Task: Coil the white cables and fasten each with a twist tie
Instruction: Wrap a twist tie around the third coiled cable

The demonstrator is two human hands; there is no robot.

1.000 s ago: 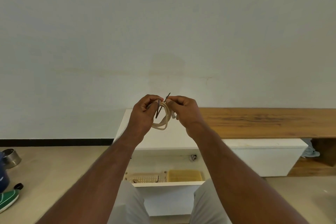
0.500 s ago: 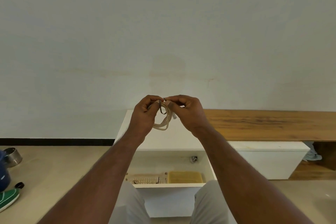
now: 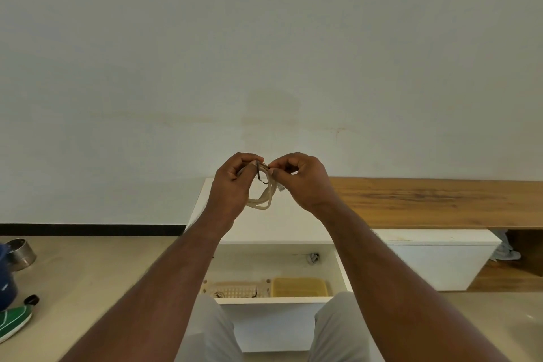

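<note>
A small coil of white cable hangs in the air between my two hands, in front of the white wall. My left hand grips the top left of the coil with curled fingers. My right hand pinches the coil's top right, where a clear plug sticks out below its thumb. A dark twist tie wraps over the top of the coil between the two hands, its end curling down inside the loop.
Below my arms an open white drawer holds a pale perforated tray and a yellow tray. A wooden bench top runs to the right. A metal bowl and a green shoe lie on the floor at left.
The twist tie's ends stood up straight above the coil a second ago; now they are bent down around the cable. Both hands have stayed on the coil.
</note>
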